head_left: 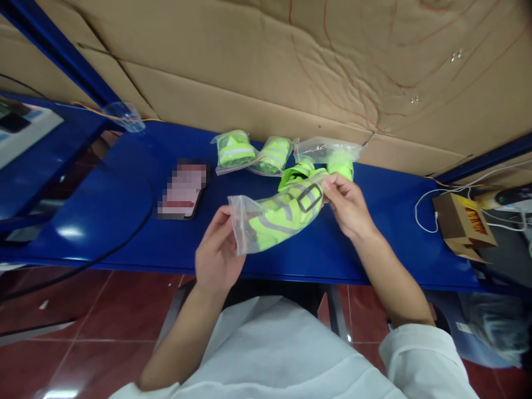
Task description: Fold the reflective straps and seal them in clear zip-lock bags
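Between my hands, above the blue table, is a clear zip bag (245,224) with a neon-yellow reflective strap (276,221) inside; grey stripes and a dark rectangular buckle show through the plastic. My left hand (219,252) grips the bag's zip end, fingers closed on its edge. The far end, near the buckle, is pinched by thumb and fingers of my right hand (347,205). Just behind lies a loose neon-yellow piece (297,173), partly hidden by the held bag. Further back are bagged neon-yellow rolls (236,151), (274,155) and another bag (338,152).
A phone (183,191) with a blurred screen lies left on the blue table (124,221). A clear plastic cup (127,116) stands at the back left. An open cardboard box (461,227) and white cables (419,208) are at the right. Cardboard (249,66) lines the back.
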The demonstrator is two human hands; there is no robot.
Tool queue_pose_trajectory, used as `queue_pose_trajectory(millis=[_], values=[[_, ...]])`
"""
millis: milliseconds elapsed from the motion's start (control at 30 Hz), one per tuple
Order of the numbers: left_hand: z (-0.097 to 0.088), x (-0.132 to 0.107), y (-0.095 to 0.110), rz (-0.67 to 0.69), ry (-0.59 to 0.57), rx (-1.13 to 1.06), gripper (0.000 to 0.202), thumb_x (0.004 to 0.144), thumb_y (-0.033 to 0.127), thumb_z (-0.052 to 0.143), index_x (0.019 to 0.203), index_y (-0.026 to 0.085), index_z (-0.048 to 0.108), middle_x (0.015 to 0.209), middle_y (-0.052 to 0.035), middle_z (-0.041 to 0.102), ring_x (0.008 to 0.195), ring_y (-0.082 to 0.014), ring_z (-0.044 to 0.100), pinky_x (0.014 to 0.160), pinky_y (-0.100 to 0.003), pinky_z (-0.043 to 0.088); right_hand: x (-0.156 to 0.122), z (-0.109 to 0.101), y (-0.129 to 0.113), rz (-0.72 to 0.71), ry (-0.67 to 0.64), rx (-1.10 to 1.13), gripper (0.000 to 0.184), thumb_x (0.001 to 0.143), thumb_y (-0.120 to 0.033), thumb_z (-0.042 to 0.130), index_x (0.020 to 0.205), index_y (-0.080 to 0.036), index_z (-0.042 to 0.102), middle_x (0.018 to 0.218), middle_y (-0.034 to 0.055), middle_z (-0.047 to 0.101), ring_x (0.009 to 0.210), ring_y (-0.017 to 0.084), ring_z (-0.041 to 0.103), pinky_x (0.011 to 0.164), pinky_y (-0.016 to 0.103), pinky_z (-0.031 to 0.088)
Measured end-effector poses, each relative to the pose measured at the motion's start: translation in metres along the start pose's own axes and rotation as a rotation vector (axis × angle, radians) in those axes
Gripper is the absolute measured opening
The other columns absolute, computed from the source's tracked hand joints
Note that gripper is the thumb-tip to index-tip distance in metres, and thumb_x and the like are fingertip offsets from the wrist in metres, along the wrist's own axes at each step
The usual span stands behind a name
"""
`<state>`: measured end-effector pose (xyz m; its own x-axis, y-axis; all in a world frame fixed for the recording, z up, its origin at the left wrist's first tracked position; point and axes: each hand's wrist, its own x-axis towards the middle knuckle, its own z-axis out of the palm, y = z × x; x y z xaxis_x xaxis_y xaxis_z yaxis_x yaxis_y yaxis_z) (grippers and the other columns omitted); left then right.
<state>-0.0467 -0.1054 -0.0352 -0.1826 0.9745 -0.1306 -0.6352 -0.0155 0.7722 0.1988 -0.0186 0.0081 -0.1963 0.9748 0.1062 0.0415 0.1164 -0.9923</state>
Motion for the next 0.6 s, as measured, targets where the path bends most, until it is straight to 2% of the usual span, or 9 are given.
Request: queue_pose_trajectory(millis=[67, 133, 200, 233, 267, 333, 433, 533, 600], values=[[-0.001, 0.007, -0.011, 0.013, 0.029, 0.063, 0.019, 0.086, 0.031, 0.077, 0.103, 0.025, 0.071, 0.111, -0.0035, 0.072, 0.102, -0.0165, 0.071, 0.085, -0.026, 0.060, 0.006, 0.000, -0.034, -0.344, 0.109, -0.449, 0.041, 0.099, -0.063, 0.064, 0.091, -0.023, 0.062, 0.082, 0.0004, 0.061, 0.072, 0.013, 0.058, 0.072, 0.028, 0.053], [-0.001, 0.011, -0.020, 0.059, 0.065, 0.139, 0.025, 0.085, 0.032, 0.076, 0.108, 0.026, 0.069, 0.127, -0.0045, 0.069, 0.119, -0.0189, 0.068, 0.098, -0.030, 0.059, 0.016, 0.002, -0.070, -0.606, 0.219, -0.826, 0.038, 0.109, -0.055, 0.048, 0.100, -0.022, 0.063, 0.094, 0.0039, 0.062, 0.084, 0.016, 0.061, 0.081, 0.031, 0.054], [-0.002, 0.013, -0.026, 0.096, 0.073, 0.225, 0.024, 0.087, 0.033, 0.074, 0.109, 0.026, 0.067, 0.130, -0.0051, 0.066, 0.122, -0.0189, 0.067, 0.100, -0.030, 0.058, 0.033, 0.002, -0.099, -0.821, 0.384, -0.966, 0.035, 0.115, -0.044, 0.037, 0.108, -0.018, 0.061, 0.100, 0.0053, 0.060, 0.089, 0.014, 0.061, 0.087, 0.029, 0.053], [-0.002, 0.012, -0.028, 0.105, 0.067, 0.262, 0.022, 0.089, 0.033, 0.072, 0.109, 0.026, 0.067, 0.130, -0.0051, 0.066, 0.120, -0.0184, 0.067, 0.098, -0.030, 0.057, 0.045, 0.001, -0.111, -0.856, 0.420, -1.003, 0.035, 0.116, -0.040, 0.033, 0.112, -0.017, 0.059, 0.101, 0.0052, 0.060, 0.090, 0.013, 0.062, 0.089, 0.028, 0.053], [-0.003, 0.011, -0.029, 0.111, 0.055, 0.294, 0.020, 0.090, 0.033, 0.071, 0.108, 0.026, 0.067, 0.128, -0.0050, 0.066, 0.117, -0.0177, 0.067, 0.096, -0.028, 0.057, 0.058, -0.002, -0.121, -0.812, 0.377, -1.077, 0.032, 0.116, -0.037, 0.035, 0.114, -0.017, 0.060, 0.103, 0.0051, 0.062, 0.091, 0.013, 0.063, 0.092, 0.028, 0.053], [-0.004, 0.007, -0.031, 0.108, 0.023, 0.333, 0.016, 0.093, 0.032, 0.069, 0.107, 0.025, 0.069, 0.123, -0.0044, 0.067, 0.112, -0.0164, 0.067, 0.091, -0.026, 0.056, 0.085, -0.011, -0.135, -0.628, 0.255, -1.265, 0.028, 0.114, -0.032, 0.042, 0.125, -0.015, 0.062, 0.109, 0.0064, 0.066, 0.104, 0.018, 0.066, 0.099, 0.032, 0.051], [-0.005, -0.002, -0.034, 0.086, -0.037, 0.358, 0.011, 0.097, 0.031, 0.069, 0.106, 0.024, 0.071, 0.117, -0.0029, 0.069, 0.106, -0.0141, 0.066, 0.088, -0.023, 0.053, 0.114, -0.024, -0.149, -0.642, 0.406, -1.268, 0.044, 0.116, -0.031, 0.031, 0.141, -0.006, 0.057, 0.118, 0.0085, 0.067, 0.112, 0.015, 0.066, 0.103, 0.031, 0.048], [-0.003, -0.009, -0.037, 0.067, -0.128, 0.413, 0.012, 0.100, 0.032, 0.068, 0.107, 0.023, 0.069, 0.111, -0.0035, 0.071, 0.101, -0.0143, 0.067, 0.089, -0.025, 0.052, 0.122, -0.031, -0.162, -0.605, 0.428, -1.273, 0.048, 0.115, -0.038, 0.034, 0.141, -0.006, 0.059, 0.117, 0.0058, 0.066, 0.119, 0.016, 0.065, 0.112, 0.034, 0.042], [0.001, -0.011, -0.038, 0.075, -0.197, 0.480, 0.016, 0.101, 0.034, 0.067, 0.109, 0.021, 0.066, 0.110, -0.0052, 0.071, 0.101, -0.0159, 0.069, 0.090, -0.028, 0.053, 0.122, -0.034, -0.169, -0.558, 0.441, -1.083, 0.049, 0.113, -0.039, 0.037, 0.140, -0.006, 0.060, 0.130, 0.0072, 0.062, 0.137, 0.021, 0.054, 0.121, 0.033, 0.034]])
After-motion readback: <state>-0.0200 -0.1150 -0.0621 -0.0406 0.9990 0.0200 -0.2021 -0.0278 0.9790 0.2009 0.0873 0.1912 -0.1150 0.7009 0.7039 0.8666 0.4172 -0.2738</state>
